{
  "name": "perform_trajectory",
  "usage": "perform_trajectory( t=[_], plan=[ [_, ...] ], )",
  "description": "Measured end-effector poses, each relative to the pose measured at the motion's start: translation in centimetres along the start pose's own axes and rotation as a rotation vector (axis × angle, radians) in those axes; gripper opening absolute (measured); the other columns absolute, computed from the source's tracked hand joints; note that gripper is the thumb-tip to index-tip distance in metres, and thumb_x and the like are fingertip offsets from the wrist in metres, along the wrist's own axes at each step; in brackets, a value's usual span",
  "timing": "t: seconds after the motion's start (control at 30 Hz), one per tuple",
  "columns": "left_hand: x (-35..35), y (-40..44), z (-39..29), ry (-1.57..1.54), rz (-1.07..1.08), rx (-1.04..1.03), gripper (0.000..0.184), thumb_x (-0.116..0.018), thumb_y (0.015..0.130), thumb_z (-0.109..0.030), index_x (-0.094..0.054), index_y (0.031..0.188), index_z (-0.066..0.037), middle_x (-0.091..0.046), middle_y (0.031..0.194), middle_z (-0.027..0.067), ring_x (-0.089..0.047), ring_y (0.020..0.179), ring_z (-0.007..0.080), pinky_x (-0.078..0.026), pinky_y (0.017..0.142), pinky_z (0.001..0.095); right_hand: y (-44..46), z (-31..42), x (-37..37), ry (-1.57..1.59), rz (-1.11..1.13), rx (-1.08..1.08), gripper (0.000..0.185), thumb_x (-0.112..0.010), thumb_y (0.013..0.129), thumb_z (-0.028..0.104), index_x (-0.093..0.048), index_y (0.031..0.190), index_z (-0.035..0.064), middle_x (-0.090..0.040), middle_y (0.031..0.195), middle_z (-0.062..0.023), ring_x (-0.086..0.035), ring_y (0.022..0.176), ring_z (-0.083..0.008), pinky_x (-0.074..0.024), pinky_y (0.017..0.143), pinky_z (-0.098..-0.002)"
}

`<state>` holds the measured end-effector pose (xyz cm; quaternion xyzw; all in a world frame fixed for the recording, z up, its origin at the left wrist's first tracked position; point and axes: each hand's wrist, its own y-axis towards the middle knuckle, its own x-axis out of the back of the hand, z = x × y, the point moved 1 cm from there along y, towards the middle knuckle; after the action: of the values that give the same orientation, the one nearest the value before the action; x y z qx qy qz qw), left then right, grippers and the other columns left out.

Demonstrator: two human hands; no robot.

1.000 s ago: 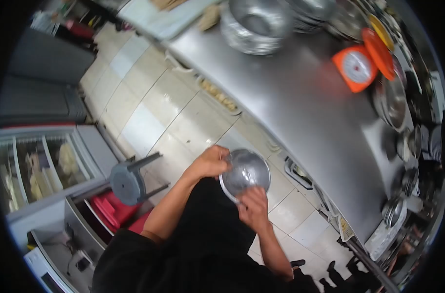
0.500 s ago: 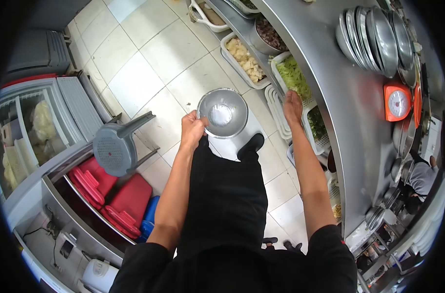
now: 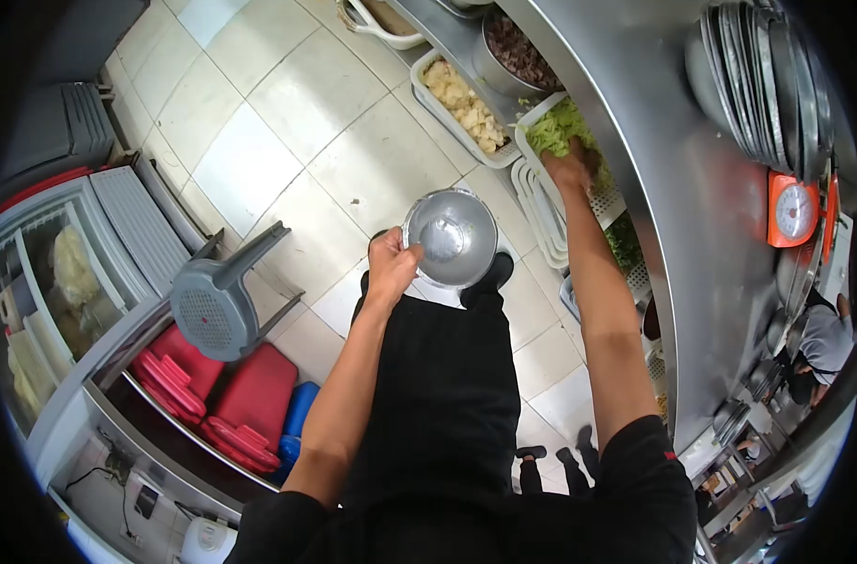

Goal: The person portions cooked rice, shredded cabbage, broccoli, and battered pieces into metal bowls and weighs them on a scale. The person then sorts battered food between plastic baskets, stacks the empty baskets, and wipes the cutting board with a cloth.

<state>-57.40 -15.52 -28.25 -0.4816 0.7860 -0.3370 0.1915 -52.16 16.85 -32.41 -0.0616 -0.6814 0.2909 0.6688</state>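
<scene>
Left hand [image 3: 391,270] on a metal bowl [image 3: 461,240], right hand [image 3: 571,171] in shredded greens [image 3: 562,127].
The left hand pinches the bowl's rim, thumb inside, above the tiled floor [image 3: 325,132]; the right hand dips into a white basket [image 3: 607,202] along the long edge of the steel table [image 3: 673,122], and I cannot tell whether its fingers are spread or pressed together.

Floor [image 3: 320,155] lies open ahead-left of my bowl [image 3: 450,238]; the table [image 3: 663,132] hems my right grip [image 3: 573,172] on its outer side.
</scene>
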Motion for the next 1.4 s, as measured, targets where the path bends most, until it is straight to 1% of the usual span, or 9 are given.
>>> perform_trajectory(
  t=[0.2,0.5,0.63,0.77,0.9,1.03,1.2,1.27,1.4],
  plan=[
    [-2.0,0.9,-1.0,-0.011,0.045,-0.014,0.011,-0.053,0.065,0.001,-0.046,0.058,-0.004,-0.046,0.054,0.0006,-0.041,0.045,0.0078,-0.034,0.040,0.0241,-1.4,-1.8,1.7,0.244,-0.019,0.074,0.055,-0.061,0.073,0.039,-0.055,0.118,0.0086,-0.056,0.116,-0.0152,-0.047,0.114,-0.0282,-0.0354,0.096,-0.0331],
    [-5.2,3.2,-1.5,-0.071,0.144,-0.059,0.009,-0.053,0.067,0.002,-0.049,0.061,-0.003,-0.047,0.057,-0.0011,-0.040,0.050,0.0061,-0.031,0.044,0.0226,-11.2,-3.6,7.3,0.546,-0.276,0.061,0.040,-0.060,0.081,0.025,-0.057,0.111,-0.0015,-0.059,0.109,-0.0108,-0.054,0.099,-0.0192,-0.0395,0.089,-0.0293],
    [-6.0,3.0,-2.7,-0.067,0.205,-0.067,0.008,-0.052,0.068,0.003,-0.050,0.063,-0.003,-0.047,0.058,-0.0025,-0.040,0.051,0.0055,-0.031,0.045,0.0229,-16.3,0.3,4.6,1.207,0.044,0.038,0.041,-0.066,0.073,0.009,-0.055,0.110,-0.0008,-0.056,0.105,-0.0134,-0.053,0.098,-0.0246,-0.0392,0.090,-0.0332],
    [-6.0,3.5,-2.1,-0.025,0.219,-0.110,0.008,-0.052,0.069,0.003,-0.051,0.065,-0.003,-0.047,0.058,-0.0032,-0.040,0.051,0.0053,-0.032,0.045,0.0229,-17.6,2.9,0.2,0.603,0.026,0.434,0.047,-0.069,0.073,0.012,-0.052,0.114,-0.0020,-0.051,0.118,-0.0206,-0.052,0.106,-0.0353,-0.0401,0.092,-0.0373],
    [-5.2,4.4,-1.0,-0.038,0.252,-0.060,0.010,-0.051,0.067,0.006,-0.055,0.071,-0.002,-0.055,0.066,-0.0012,-0.046,0.056,0.0056,-0.038,0.051,0.0203,-16.3,2.2,2.7,0.619,0.108,0.514,0.038,-0.064,0.077,0.013,-0.056,0.114,0.0031,-0.056,0.114,-0.0203,-0.053,0.108,-0.0343,-0.0411,0.092,-0.0369],
    [-5.4,5.0,-0.5,-0.113,0.305,-0.069,0.016,-0.050,0.066,0.007,-0.058,0.078,0.000,-0.060,0.074,0.0009,-0.050,0.063,0.0061,-0.040,0.059,0.0197,-9.8,1.0,5.5,0.624,0.033,0.078,0.032,-0.061,0.083,0.019,-0.059,0.113,0.0088,-0.060,0.113,-0.0129,-0.056,0.105,-0.0232,-0.0418,0.090,-0.0327],
    [-5.4,5.7,0.0,-0.090,0.293,-0.118,0.010,-0.050,0.067,0.006,-0.055,0.071,-0.002,-0.054,0.067,-0.0017,-0.044,0.058,0.0053,-0.036,0.054,0.0203,1.6,-1.3,-4.2,0.242,-0.453,0.386,0.060,-0.056,0.082,0.043,-0.041,0.131,0.0110,-0.052,0.123,-0.0162,-0.052,0.111,-0.0316,-0.0356,0.096,-0.0386],
    [-5.3,5.3,-0.4,-0.101,0.279,-0.141,0.009,-0.051,0.068,0.004,-0.052,0.064,-0.005,-0.048,0.060,-0.0040,-0.038,0.053,0.0043,-0.031,0.048,0.0208,4.0,-2.5,-6.3,0.047,-0.081,0.251,0.066,-0.055,0.081,0.045,-0.038,0.132,0.0073,-0.047,0.129,-0.0172,-0.042,0.120,-0.0323,-0.0289,0.102,-0.0368],
    [-5.1,4.3,-1.4,-0.114,0.263,-0.112,0.009,-0.051,0.067,0.004,-0.051,0.064,-0.004,-0.049,0.061,-0.0041,-0.039,0.055,0.0044,-0.031,0.050,0.0206,0.9,-2.5,-2.6,0.147,0.116,0.206,0.059,-0.053,0.084,0.041,-0.040,0.129,0.0035,-0.046,0.130,-0.0165,-0.041,0.121,-0.0315,-0.0292,0.102,-0.0374]
  ],
)
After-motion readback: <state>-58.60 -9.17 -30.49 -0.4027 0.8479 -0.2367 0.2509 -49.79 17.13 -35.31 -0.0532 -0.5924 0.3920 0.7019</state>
